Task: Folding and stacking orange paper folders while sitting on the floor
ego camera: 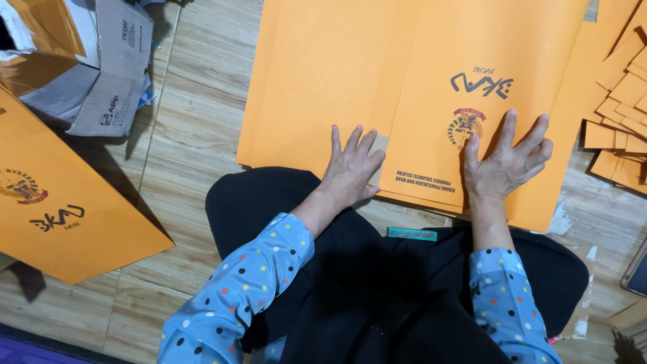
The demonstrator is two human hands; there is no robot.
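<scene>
Black lap (377,290), both hands (350,168) spread flat on orange envelope (431,135), wood-look floor (195,155).

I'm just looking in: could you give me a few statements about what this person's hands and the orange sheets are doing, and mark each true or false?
1. Both hands press flat on the orange sheet. True: left hand and right hand lie open on it.
2. The right hand holds scissors. False: it holds nothing.
3. A cardboard box sits at the upper left. True.
4. The sleeves are plain white. False: they are blue with coloured dots.
5. The floor is carpeted. False: it looks like wood planks.
</scene>
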